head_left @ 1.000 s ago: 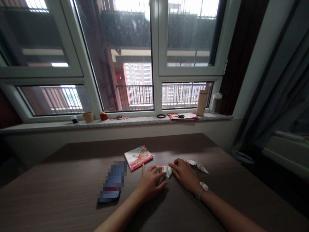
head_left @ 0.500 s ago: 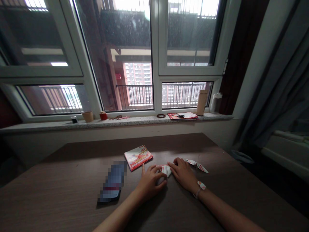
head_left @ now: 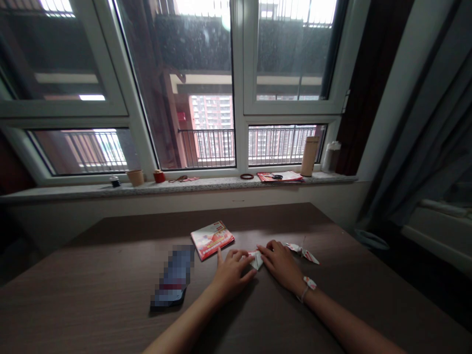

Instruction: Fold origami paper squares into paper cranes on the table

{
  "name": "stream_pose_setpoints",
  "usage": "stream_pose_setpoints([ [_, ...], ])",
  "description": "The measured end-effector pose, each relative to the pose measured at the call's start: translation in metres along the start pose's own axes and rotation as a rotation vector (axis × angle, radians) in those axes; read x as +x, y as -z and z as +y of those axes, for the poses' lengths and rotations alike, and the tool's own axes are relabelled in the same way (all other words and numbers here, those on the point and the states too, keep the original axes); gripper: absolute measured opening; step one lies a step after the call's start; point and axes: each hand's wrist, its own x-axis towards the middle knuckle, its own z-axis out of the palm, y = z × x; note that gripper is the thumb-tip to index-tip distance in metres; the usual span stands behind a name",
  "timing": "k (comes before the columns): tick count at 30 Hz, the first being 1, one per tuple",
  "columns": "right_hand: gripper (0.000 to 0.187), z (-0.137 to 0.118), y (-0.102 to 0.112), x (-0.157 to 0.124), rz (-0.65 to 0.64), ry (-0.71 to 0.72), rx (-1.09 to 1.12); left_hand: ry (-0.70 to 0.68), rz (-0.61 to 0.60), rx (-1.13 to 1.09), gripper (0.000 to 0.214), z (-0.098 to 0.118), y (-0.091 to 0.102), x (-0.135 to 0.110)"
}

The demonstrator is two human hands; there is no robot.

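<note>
A small folded paper (head_left: pixel 257 260), white with red print, lies on the table between my two hands. My left hand (head_left: pixel 233 273) rests over its left side, fingers spread and the thumb stretched apart near the paper's lower corner. On the other side, my right hand (head_left: pixel 279 262) has its fingers drawn together at the paper's right edge, holding it against the table; part of the paper is hidden beneath the fingers. Just beyond the right hand lies a folded paper butterfly-like shape (head_left: pixel 303 252). A paper ornament (head_left: pixel 309 282) on a band circles my right wrist.
A red-and-white printed booklet (head_left: pixel 213 240) lies beyond my left hand. Left of it is a blurred-out dark phone-like object (head_left: pixel 172 278) on the brown table (head_left: pixel 92 280). The windowsill holds a paper cup (head_left: pixel 135 177), scissors (head_left: pixel 277 177) on printed sheets and a tan flask (head_left: pixel 309 156).
The fingers and thumb of my left hand have parted slightly, and more of the folded paper shows. My right hand stays at its edge. The whole view has shifted a little.
</note>
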Motion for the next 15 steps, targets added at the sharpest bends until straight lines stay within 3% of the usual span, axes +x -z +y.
stream_pose_setpoints([
  [9,0.011,-0.0052,0.0050,0.0026,0.024,-0.033,0.050,0.026,-0.014,-0.002,0.040,0.0002,-0.0025,0.0012],
  [15,0.016,-0.0035,0.0036,-0.0004,0.036,0.016,0.057,0.011,0.008,0.002,0.038,-0.0006,-0.0037,0.0013],
])
